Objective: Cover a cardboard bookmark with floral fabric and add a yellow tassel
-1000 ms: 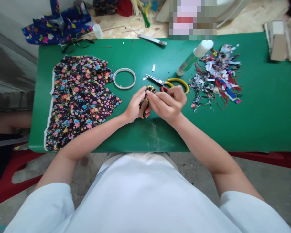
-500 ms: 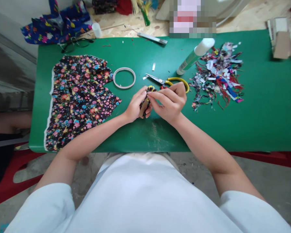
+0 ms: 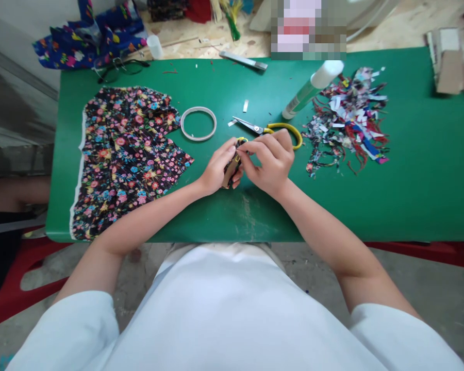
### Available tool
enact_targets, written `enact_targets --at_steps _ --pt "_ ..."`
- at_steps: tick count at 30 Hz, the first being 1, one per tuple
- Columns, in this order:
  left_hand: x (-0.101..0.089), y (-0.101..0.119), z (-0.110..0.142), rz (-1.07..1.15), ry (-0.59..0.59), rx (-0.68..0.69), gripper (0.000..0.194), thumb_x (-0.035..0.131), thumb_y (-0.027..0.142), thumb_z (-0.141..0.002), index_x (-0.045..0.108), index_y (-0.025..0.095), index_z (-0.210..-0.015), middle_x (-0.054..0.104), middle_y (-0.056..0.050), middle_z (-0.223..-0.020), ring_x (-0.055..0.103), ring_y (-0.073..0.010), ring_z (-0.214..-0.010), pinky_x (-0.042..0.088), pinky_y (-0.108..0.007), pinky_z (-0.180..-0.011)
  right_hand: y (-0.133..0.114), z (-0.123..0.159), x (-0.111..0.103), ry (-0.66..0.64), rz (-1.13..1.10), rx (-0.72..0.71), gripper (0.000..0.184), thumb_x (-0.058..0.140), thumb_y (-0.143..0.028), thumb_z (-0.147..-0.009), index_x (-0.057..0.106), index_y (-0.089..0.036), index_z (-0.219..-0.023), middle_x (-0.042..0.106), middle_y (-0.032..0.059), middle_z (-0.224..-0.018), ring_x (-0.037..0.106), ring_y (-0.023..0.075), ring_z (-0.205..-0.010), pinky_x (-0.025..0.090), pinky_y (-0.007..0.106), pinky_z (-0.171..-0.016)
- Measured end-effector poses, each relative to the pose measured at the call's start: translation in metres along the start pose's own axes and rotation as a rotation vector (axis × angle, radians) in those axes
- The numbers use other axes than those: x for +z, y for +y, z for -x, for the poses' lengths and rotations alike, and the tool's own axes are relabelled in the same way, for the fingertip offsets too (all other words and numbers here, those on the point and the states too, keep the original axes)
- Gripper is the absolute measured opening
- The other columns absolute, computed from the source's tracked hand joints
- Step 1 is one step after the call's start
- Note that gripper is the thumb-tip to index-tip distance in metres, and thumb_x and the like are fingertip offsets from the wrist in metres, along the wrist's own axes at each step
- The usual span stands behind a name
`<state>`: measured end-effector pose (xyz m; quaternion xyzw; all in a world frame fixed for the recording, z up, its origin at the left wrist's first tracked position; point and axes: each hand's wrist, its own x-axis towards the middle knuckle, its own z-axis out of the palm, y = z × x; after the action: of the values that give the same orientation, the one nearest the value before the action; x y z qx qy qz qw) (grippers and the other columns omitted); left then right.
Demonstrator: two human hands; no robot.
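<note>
Head view, first operator: State the grip and the position of the workpiece.

Second operator: I read the left hand (image 3: 217,167) clamped around a small piece (image 3: 228,175) with a flat brown face and dark patterned edging. The right hand (image 3: 271,161) has thumb and forefinger together on the upper end of that piece, beside a yellow strand (image 3: 241,138). I cannot tell whether the pinch takes the edging, the strand or both.

First operator: Which step is in hand?

Second operator: I judge it to be fine fingertip work at that upper end: the left hand supports, the right hand manipulates.

First operator: What does the next move call for?

Second operator: In my judgement, a firm left hold and a small, controlled right-hand motion, with the strand kept from snagging. I note the scissors (image 3: 257,129) just beyond the grip, points to the left. The pale ring (image 3: 198,139) lies beyond and left of the grip; the patterned cloth (image 3: 123,159) lies farther left.
</note>
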<state>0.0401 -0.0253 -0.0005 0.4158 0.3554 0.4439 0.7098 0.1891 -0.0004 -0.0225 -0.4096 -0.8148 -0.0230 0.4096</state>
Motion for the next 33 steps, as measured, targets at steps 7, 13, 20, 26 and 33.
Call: enact_targets --at_steps 7,13,20,26,33 --pt "0.0003 0.0018 0.0002 -0.009 0.022 -0.045 0.033 0.044 0.056 -0.098 0.042 0.024 -0.091 0.050 0.007 -0.053 0.047 -0.0081 -0.038 0.036 -0.020 -0.042 0.0007 0.0006 0.0011 -0.050 -0.021 -0.006 0.038 0.043 -0.049 -0.104 0.068 -0.022 -0.096 0.067 0.0075 -0.087 0.061 0.0237 -0.087 0.048 0.043 -0.085" --pt "0.0011 0.0037 0.0010 0.001 0.013 -0.043 0.031 0.045 0.054 -0.099 0.045 0.023 -0.093 0.052 0.007 -0.055 0.047 -0.0077 -0.038 0.037 -0.020 -0.041 0.0038 0.0016 -0.0005 -0.043 -0.016 -0.027 0.039 0.043 -0.053 -0.103 0.067 -0.023 -0.097 0.067 0.0076 -0.086 0.061 0.0240 -0.085 0.048 0.044 -0.083" --pt "0.0001 0.0017 0.0011 0.009 -0.002 -0.002 0.031 0.047 0.053 -0.098 0.045 0.023 -0.092 0.053 0.007 -0.057 0.048 -0.0081 -0.039 0.039 -0.020 -0.040 0.0053 0.0020 0.0000 -0.104 0.004 0.001 0.038 0.042 -0.051 -0.103 0.067 -0.023 -0.099 0.068 0.0095 -0.090 0.063 0.0265 -0.092 0.048 0.045 -0.086" --pt "-0.0002 0.0020 0.0010 -0.016 -0.001 -0.017 0.032 0.045 0.054 -0.099 0.047 0.022 -0.096 0.054 0.006 -0.060 0.048 -0.0075 -0.040 0.041 -0.020 -0.042 0.0057 0.0011 0.0006 -0.102 0.066 -0.021 0.039 0.039 -0.050 -0.104 0.066 -0.022 -0.098 0.068 0.0094 -0.088 0.063 0.0256 -0.089 0.049 0.044 -0.084" --pt "-0.0015 0.0008 0.0004 -0.041 -0.012 -0.009 0.039 0.047 0.061 -0.098 0.048 0.023 -0.097 0.055 0.006 -0.059 0.051 -0.0089 -0.039 0.044 -0.022 -0.043 0.0081 0.0014 0.0010 -0.102 0.089 -0.069 0.041 0.036 -0.050 -0.105 0.064 -0.021 -0.099 0.068 0.0089 -0.088 0.062 0.0245 -0.088 0.049 0.043 -0.084"
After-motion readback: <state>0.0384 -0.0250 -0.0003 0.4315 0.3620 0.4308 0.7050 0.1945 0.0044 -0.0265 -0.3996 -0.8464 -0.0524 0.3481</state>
